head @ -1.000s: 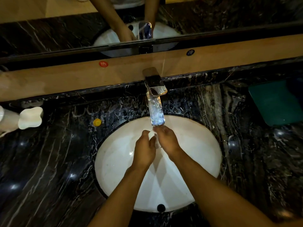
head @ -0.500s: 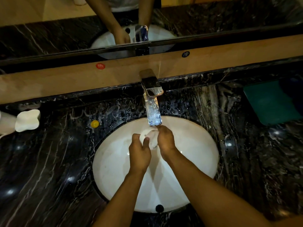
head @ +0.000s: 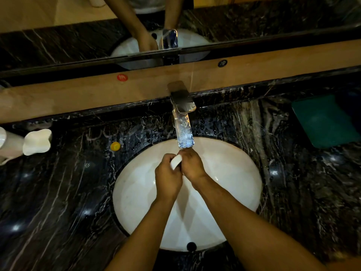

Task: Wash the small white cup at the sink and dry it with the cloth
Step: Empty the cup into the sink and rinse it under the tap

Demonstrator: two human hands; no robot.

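Note:
The small white cup [head: 176,162] is held between both hands over the white oval sink [head: 234,178], just below the spout of the chrome tap [head: 183,122]. My left hand [head: 168,178] wraps the cup from the left. My right hand [head: 192,164] presses against its right side, fingers up under the spout. Only a sliver of the cup shows between the hands. A green cloth [head: 324,120] lies flat on the dark marble counter at the far right.
White ceramic holders [head: 37,141] stand at the counter's left edge, and a small yellow cap [head: 115,146] lies left of the sink. A wooden ledge [head: 78,94] and a mirror run behind the tap. The sink's overflow hole [head: 191,246] is at its near rim.
Both hands have kept working the cup under the spout; the cup has turned, so a narrow white edge now shows between them instead of its broader face.

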